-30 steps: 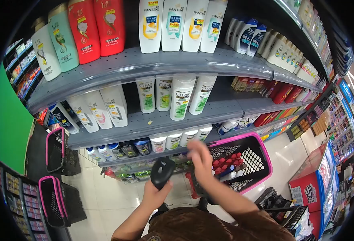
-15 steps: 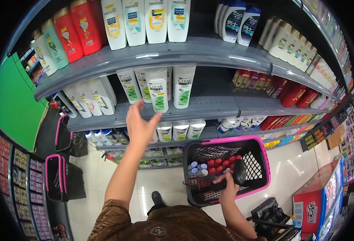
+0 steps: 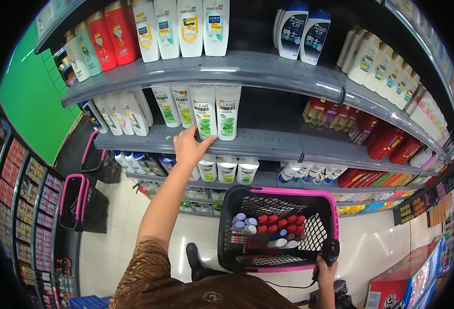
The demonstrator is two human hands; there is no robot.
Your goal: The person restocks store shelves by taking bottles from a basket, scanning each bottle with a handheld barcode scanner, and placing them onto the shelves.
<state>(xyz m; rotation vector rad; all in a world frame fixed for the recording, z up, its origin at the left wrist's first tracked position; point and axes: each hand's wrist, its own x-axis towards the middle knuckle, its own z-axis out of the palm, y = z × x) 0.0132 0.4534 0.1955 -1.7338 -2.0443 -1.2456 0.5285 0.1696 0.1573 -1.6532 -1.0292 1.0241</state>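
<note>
My left hand [image 3: 190, 148] reaches to the middle shelf. Its thumb and fingers close around the base of a white shampoo bottle [image 3: 204, 109] with a green leaf label, which stands upright. Close on its right is a matching shampoo bottle [image 3: 228, 116], and more white bottles [image 3: 166, 107] stand to the left. Low on the right, my right hand [image 3: 326, 269] grips a black handheld barcode scanner [image 3: 330, 250] with a cable trailing from it. The scanner is by the right front corner of a black shopping basket [image 3: 330, 206] with a pink rim.
Red-capped bottles [image 3: 281, 221] and others fill part of the basket. Overhead, an upper shelf [image 3: 201, 72] carries white and red bottles. Black baskets with pink handles [image 3: 75, 201] stand at the left. A red and blue freezer [image 3: 407, 278] is at the lower right.
My left hand has gone from beside the white shampoo bottle to its base. That bottle now lines up beside its neighbour. My right hand and scanner have moved right, off the basket's middle.
</note>
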